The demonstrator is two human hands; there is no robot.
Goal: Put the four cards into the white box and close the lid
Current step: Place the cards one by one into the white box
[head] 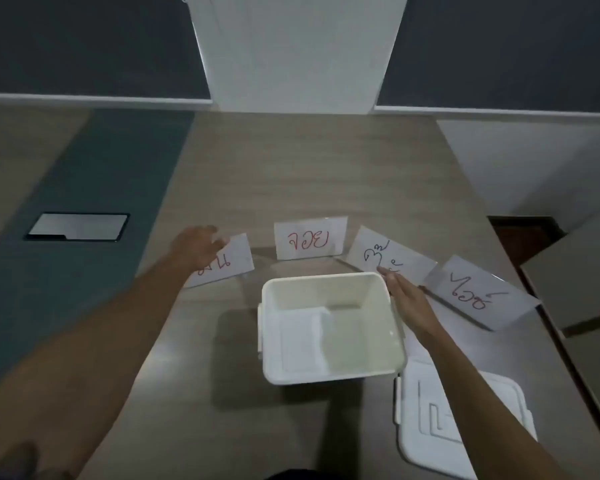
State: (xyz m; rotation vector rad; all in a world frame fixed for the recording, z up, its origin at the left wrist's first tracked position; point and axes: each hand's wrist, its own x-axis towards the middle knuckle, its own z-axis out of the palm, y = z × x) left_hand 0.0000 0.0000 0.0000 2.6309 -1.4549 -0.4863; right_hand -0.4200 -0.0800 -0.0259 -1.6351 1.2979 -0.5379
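Note:
A white box [329,370] stands open on the wooden table, nothing inside it. Its lid [499,403] lies flat to the right, partly under my right forearm. Four white cards with red writing fan out behind the box: the leftmost card [238,259], the second card [310,237], the third card [392,254] and the rightmost card [478,294]. My left hand [196,245] rests on the leftmost card's left edge, fingers on the paper. My right hand [407,301] lies flat, fingers straight, against the box's right wall, its fingertips touching the third card.
A dark tablet or phone [78,226] lies on the teal strip at the left. Grey boards [586,271] sit at the right, beyond the table's right edge [534,306]. A white pillar [295,50] rises behind the table.

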